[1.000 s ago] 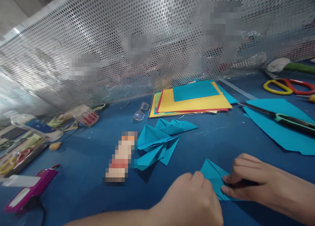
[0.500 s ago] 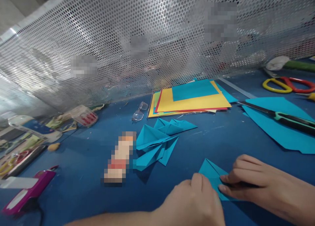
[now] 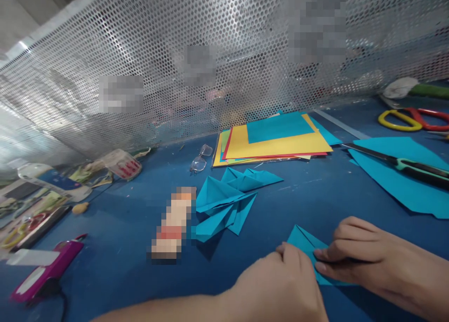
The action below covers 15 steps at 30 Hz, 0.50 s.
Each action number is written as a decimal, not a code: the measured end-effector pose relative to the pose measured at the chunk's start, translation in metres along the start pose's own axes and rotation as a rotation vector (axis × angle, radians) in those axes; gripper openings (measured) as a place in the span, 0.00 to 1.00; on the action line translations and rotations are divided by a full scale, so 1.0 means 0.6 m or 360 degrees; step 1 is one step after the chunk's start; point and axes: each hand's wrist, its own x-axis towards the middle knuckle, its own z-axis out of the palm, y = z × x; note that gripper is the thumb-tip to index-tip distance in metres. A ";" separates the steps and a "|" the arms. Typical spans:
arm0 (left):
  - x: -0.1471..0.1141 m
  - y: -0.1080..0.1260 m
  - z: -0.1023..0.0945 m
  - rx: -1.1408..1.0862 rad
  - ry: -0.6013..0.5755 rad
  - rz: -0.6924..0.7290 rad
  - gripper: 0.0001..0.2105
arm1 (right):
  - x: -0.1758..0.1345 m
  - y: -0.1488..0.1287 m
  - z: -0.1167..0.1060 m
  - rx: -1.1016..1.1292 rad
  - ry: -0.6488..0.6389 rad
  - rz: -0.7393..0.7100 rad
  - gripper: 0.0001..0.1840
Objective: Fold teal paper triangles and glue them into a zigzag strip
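A folded sheet of blue paper (image 3: pixel 304 242) lies on the blue table at the lower right, one pointed corner facing away from me. My left hand (image 3: pixel 280 280) is closed at its left edge, back of the hand toward me, so its fingertips are mostly hidden. From the right, my right hand (image 3: pixel 361 254) presses thumb and fingers onto the same paper. Part of the sheet is covered by both hands. Beyond them sit several folded blue paper pieces (image 3: pixel 224 200), bunched together with pointed tips.
Coloured paper sheets (image 3: pixel 280 149) are stacked by the perforated metal screen (image 3: pixel 210 27). Clear glasses (image 3: pixel 199 164) lie beside them. A craft knife (image 3: pixel 410 165) rests on blue paper (image 3: pixel 393 186) at right, near scissors (image 3: pixel 400 120). A purple tool (image 3: pixel 49 273) and a bottle (image 3: pixel 52 179) are left.
The whole view has shifted slightly to the right. Both hands stay on the folded paper, with only a slight movement of my left hand.
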 end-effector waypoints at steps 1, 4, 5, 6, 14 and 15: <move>0.000 -0.002 -0.001 -0.0006 -0.0004 0.0028 0.11 | -0.002 0.000 -0.001 0.0008 -0.0018 0.0018 0.26; -0.002 -0.005 -0.003 -0.0051 -0.0035 0.0073 0.12 | -0.001 -0.005 -0.006 0.0033 -0.0043 0.0141 0.24; -0.004 -0.005 -0.002 -0.0061 -0.0047 0.0072 0.12 | 0.001 -0.007 -0.009 0.0044 -0.0021 0.0158 0.24; -0.006 -0.004 0.000 -0.0065 -0.0061 0.0061 0.11 | 0.004 -0.009 -0.013 0.0056 -0.0008 0.0166 0.25; -0.019 0.022 0.011 0.0042 -0.0099 -0.0071 0.13 | 0.000 -0.001 -0.015 -0.0016 -0.0023 -0.0005 0.23; -0.019 0.024 0.011 0.0063 -0.0100 -0.0068 0.13 | -0.003 0.000 -0.014 -0.0035 -0.0062 -0.0036 0.22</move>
